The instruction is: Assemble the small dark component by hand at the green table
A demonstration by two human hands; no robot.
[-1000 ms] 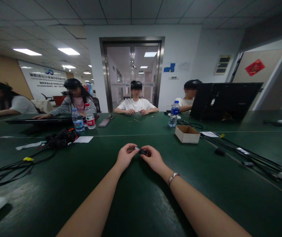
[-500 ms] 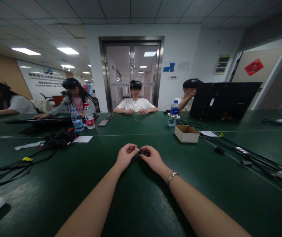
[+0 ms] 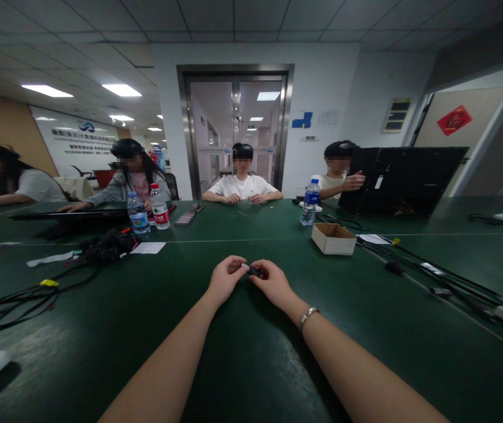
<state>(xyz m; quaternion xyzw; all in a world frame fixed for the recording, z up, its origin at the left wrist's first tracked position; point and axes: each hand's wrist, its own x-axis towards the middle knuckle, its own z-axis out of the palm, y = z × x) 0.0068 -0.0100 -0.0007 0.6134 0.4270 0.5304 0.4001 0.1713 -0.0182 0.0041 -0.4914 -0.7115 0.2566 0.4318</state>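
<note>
A small black stick with a silvery end (image 3: pixel 255 271), shaped like a USB stick, is held between my two hands just above the green table (image 3: pixel 251 352). My left hand (image 3: pixel 226 279) is closed in a pinch at the silvery left end. My right hand (image 3: pixel 273 282), with a metal bracelet at its wrist, has its thumb and fingers closed on the black part. The fingertips cover much of the piece, so I cannot make out its exact kind. Both forearms reach in from the near edge.
An open cardboard box (image 3: pixel 333 239) stands right of my hands, with a water bottle (image 3: pixel 310 202) behind it. Two bottles (image 3: pixel 138 212) and black cables (image 3: pixel 105 248) lie to the left. More cables (image 3: pixel 445 276) run along the right. Several people sit around the table.
My hands and the small black stick stay almost still. Across the table at right, a person's hand has moved from near the head to the edge of the black monitor.
</note>
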